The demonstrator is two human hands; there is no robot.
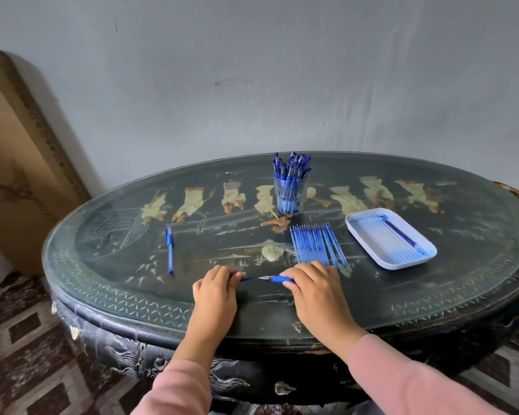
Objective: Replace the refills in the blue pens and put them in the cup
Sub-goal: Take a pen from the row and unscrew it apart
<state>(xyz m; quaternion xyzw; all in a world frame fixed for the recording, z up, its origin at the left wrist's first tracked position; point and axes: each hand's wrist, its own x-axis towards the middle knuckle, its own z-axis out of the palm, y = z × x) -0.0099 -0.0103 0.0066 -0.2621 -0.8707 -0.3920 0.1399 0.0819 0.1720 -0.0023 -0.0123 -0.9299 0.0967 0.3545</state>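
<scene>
We're gripping the pen [274, 278] in our right hand [315, 290], tip toward nine o'clock. Our left hand [216, 290] is pinching a small blue piece [247, 278] in line with it, and the cup [289, 194] is standing at twelve o'clock.

Blue pens [291, 169] fill the clear cup [290, 194]; the dark table [132, 298] bears pale painted figures; the tray [369, 235] is white, the sleeves [402, 381] pink.

The oval dark lacquered surface [132, 304] lies under a glossy, reflective glass sheet; its carved side looks chipped and dull. The clear plastic cup [290, 194], the translucent blue plastic refills [318, 245] and the smooth white plastic tray [364, 242] shine faintly. The blue plastic pen [279, 279] at the near edge has a metal tip. The pink sleeve [402, 375] is soft knit cloth.
</scene>
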